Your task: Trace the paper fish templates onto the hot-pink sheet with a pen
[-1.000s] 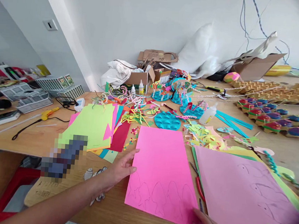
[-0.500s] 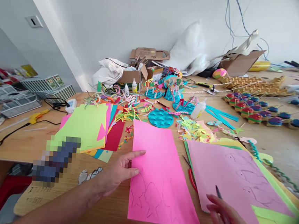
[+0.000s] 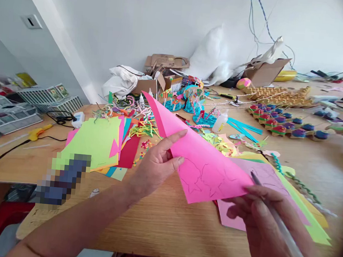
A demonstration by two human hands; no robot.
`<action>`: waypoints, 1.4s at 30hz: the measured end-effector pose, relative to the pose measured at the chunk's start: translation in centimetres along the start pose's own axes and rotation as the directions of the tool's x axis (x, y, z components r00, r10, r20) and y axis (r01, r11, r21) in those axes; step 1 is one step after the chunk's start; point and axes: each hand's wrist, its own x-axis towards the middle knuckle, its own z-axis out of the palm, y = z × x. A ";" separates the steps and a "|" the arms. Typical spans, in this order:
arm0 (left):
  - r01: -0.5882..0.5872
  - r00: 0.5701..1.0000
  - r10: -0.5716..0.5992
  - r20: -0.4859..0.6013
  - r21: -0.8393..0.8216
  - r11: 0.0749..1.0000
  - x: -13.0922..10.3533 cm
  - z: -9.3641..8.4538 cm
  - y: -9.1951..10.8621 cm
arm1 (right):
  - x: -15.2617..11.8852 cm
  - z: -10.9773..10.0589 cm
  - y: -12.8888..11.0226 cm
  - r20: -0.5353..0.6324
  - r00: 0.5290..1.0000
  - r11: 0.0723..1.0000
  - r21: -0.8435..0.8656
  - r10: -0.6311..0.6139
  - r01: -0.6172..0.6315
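In the head view, the wooden surface (image 3: 156, 231) stretches from near to far in front of me. At the far right lie ridged tan trays (image 3: 278, 94), and nearer, a second tray (image 3: 279, 132) bears rows of red, blue and purple rounded shapes. A cardboard box (image 3: 266, 73) behind them has white material over its top; in the far-middle box (image 3: 145, 87) I see cardboard pieces. The bright pink sheet (image 3: 208, 151), drawn with outlines, is tilted between my hands over the middle. My left hand (image 3: 156, 167) pinches its left edge, thumb and forefinger extended. My right hand (image 3: 271, 221), fingers curled, grips the right corner and a pen (image 3: 288, 236), whose tip points far and left.
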 end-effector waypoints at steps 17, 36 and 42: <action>-0.019 0.806 -0.125 -0.579 -0.236 0.972 -6.8 -8.0 -1.9 | 4.9 -1.8 2.9 0.330 0.903 0.942 -0.280 0.275 -0.184; 0.416 0.840 -0.298 -0.453 0.186 0.890 -13.9 -9.6 -0.7 | 4.9 -1.1 4.9 0.250 0.936 0.778 -0.627 0.247 -0.038; 0.535 0.798 -0.420 -0.432 0.188 0.824 -12.5 -10.6 -3.2 | 4.1 -2.2 6.4 0.282 0.903 0.744 -0.666 0.325 -0.060</action>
